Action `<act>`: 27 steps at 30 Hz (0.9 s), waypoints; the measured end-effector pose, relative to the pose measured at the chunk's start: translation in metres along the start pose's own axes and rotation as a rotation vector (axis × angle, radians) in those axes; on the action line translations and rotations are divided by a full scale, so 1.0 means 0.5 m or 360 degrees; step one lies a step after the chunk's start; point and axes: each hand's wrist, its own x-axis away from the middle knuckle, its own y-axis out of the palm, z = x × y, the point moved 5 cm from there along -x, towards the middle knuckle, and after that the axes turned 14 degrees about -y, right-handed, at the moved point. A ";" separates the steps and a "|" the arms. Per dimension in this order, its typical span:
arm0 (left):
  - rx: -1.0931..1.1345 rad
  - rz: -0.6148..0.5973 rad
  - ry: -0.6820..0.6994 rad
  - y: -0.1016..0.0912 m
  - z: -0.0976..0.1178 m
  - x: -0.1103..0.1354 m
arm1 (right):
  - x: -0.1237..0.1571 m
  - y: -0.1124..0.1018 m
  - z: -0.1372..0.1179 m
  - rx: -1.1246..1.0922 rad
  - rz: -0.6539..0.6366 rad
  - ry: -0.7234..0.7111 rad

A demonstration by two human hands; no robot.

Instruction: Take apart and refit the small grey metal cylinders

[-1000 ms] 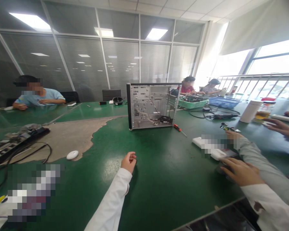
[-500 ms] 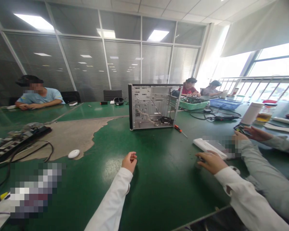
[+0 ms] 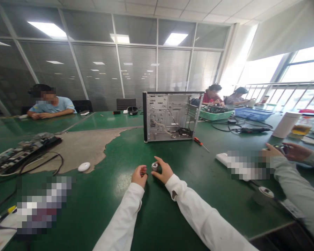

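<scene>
My left hand (image 3: 139, 175) rests on the green table (image 3: 172, 209) with its fingers curled in a loose fist; what is inside it, if anything, is hidden. Right beside it, my right hand (image 3: 163, 170) pinches a small silver cylinder (image 3: 154, 165) between thumb and fingers. Both arms wear white sleeves. An open computer case (image 3: 170, 116) stands upright a little beyond my hands, with cables inside it. An orange-handled screwdriver (image 3: 200, 143) lies to the right of the case.
A white round puck (image 3: 84, 166) lies on the worn patch at left, near circuit boards and black cables (image 3: 21, 153). A neighbour's grey-sleeved arm (image 3: 295, 188) and a tape roll (image 3: 264, 193) are at right. Green and blue trays, a white cup and seated people are further back.
My right hand has swung from the far right side of the table to the middle, beside my left hand, now pinching a small silver cylinder. My left hand has stayed put.
</scene>
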 end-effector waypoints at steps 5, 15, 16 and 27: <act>0.0002 -0.0009 -0.0056 -0.009 -0.003 -0.015 | 0.025 0.002 0.005 -0.0268 0.0153 -0.0043; 0.0019 0.0151 -0.0048 -0.033 -0.015 -0.047 | 0.013 -0.019 -0.014 -0.0445 0.0220 -0.0124; -0.0003 0.0155 -0.0048 -0.033 -0.014 -0.050 | 0.011 -0.019 -0.015 -0.0447 0.0215 -0.0134; -0.0412 -0.0236 0.0306 0.009 0.032 -0.003 | 0.008 -0.015 0.007 -0.0787 0.0438 0.0209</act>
